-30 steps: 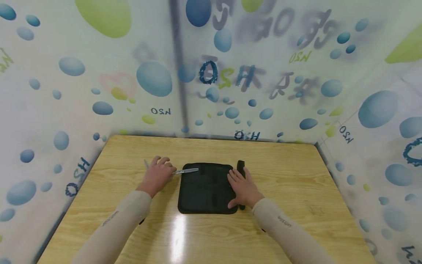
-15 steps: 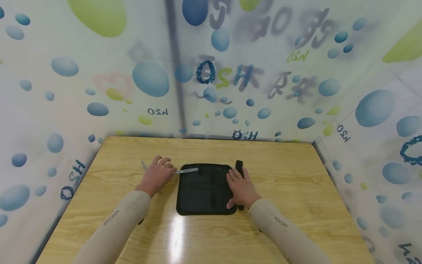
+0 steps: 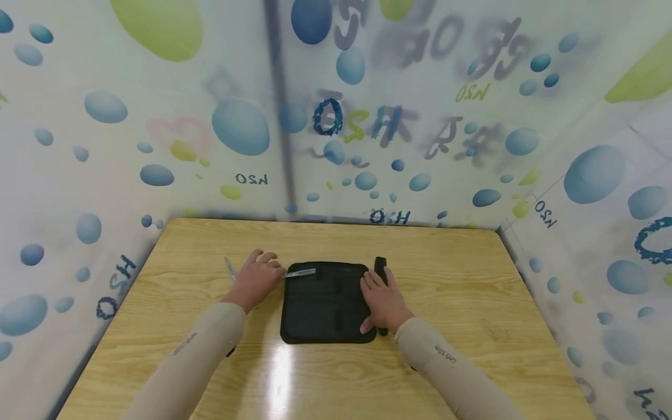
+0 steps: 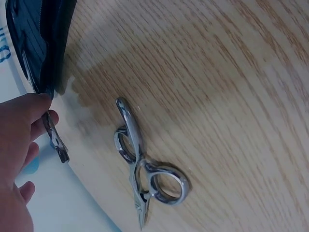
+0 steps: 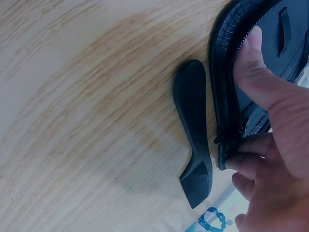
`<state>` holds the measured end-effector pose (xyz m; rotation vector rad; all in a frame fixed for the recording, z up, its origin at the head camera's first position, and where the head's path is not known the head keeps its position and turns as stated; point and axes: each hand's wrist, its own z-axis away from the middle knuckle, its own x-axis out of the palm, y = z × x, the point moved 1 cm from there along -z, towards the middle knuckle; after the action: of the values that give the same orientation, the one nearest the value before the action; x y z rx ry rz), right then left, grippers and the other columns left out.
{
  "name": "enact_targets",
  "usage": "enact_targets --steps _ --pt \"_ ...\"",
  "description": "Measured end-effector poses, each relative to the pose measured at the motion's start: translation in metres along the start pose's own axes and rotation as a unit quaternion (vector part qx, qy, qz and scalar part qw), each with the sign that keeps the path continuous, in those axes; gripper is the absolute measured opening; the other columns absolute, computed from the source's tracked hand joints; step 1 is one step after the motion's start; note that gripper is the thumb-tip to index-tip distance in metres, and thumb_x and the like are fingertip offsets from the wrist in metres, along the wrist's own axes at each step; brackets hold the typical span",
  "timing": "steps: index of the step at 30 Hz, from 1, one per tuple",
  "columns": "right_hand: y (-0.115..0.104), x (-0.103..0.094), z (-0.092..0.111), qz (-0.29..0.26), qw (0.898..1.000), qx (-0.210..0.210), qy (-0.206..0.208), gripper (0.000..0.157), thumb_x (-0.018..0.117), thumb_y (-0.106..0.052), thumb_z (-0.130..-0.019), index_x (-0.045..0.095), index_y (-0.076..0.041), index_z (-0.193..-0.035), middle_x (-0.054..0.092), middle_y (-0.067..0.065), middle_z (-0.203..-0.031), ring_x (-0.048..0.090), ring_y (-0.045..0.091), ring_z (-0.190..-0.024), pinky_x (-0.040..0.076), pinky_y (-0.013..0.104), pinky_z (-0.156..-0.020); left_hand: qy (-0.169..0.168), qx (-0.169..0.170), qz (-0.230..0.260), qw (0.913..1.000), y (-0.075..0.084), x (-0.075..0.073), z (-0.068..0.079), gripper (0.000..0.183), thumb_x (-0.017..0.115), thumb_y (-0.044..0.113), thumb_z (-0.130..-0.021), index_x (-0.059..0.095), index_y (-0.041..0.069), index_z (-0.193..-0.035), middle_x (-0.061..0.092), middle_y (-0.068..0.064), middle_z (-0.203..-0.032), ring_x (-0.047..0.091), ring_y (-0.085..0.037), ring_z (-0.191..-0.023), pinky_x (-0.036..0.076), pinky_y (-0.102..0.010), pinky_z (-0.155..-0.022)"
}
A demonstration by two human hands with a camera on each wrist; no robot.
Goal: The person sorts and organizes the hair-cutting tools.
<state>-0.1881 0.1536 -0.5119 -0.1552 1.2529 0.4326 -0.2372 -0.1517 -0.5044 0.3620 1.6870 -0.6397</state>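
A black zippered case [image 3: 325,309] lies opened flat on the wooden table. My left hand [image 3: 257,277] is at its far left corner and pinches a slim silver metal tool [image 3: 301,272] between thumb and fingers. The tool's far end reaches over the case, and its near end sticks out behind the fingers in the left wrist view [image 4: 60,150]. On the case's right edge, my right hand [image 3: 385,303] grips the border. The right wrist view shows the thumb [image 5: 253,53] on the inside, with fingers at the outer edge.
Silver scissors [image 4: 140,164] with finger loops lie on the table beside my left hand, mostly hidden by it in the head view. A black curved tool [image 5: 193,106] with an angled end lies just right of the case. Patterned sheeting [image 3: 236,198] stands behind the table.
My left hand has edged slightly right, toward the case, still pinching the silver tool. The right hand keeps its grip on the case's edge.
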Motion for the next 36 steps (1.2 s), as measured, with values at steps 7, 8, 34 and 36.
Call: enact_targets --steps 7,8,34,36 --pt "0.001 -0.001 0.002 -0.006 1.000 0.001 -0.003 0.117 0.076 -0.068 -0.063 0.029 -0.011 -0.154 0.024 0.007 -0.162 0.017 0.024 -0.152 0.000 0.054 -0.123 0.000 0.000 0.013 0.9999 0.005 0.002 -0.006 0.014 0.078 0.023 -0.083 0.075 0.021 -0.096 0.075 0.004 -0.102 0.058 -0.023 -0.119 0.038 -0.049 -0.108" --pt "0.001 -0.001 0.002 -0.006 1.000 0.000 -0.001 0.117 0.076 -0.068 -0.063 0.029 -0.011 -0.154 0.024 0.007 -0.162 0.017 0.024 -0.152 0.001 0.054 -0.123 0.001 0.000 0.012 0.9999 0.006 0.003 -0.007 0.014 0.077 0.023 -0.083 0.075 0.022 -0.096 0.075 0.004 -0.102 0.058 -0.022 -0.118 0.039 -0.049 -0.108" --pt "0.002 0.001 0.000 -0.013 1.000 0.005 0.000 0.116 0.076 -0.068 -0.064 0.029 -0.011 -0.154 0.024 0.006 -0.162 0.019 0.023 -0.152 0.001 0.055 -0.123 -0.002 0.013 0.020 0.9997 0.016 0.008 -0.020 0.014 0.072 0.025 -0.088 0.073 0.022 -0.102 0.073 0.004 -0.101 0.059 -0.019 -0.106 0.041 -0.046 -0.103" --pt "0.002 0.002 0.001 -0.015 1.000 0.006 -0.003 0.116 0.076 -0.067 -0.064 0.029 -0.011 -0.154 0.024 0.006 -0.162 0.018 0.023 -0.152 0.000 0.054 -0.123 -0.001 0.012 0.026 0.9996 0.017 0.009 -0.020 0.014 0.072 0.025 -0.089 0.073 0.022 -0.102 0.073 0.004 -0.102 0.059 -0.020 -0.106 0.041 -0.046 -0.103"
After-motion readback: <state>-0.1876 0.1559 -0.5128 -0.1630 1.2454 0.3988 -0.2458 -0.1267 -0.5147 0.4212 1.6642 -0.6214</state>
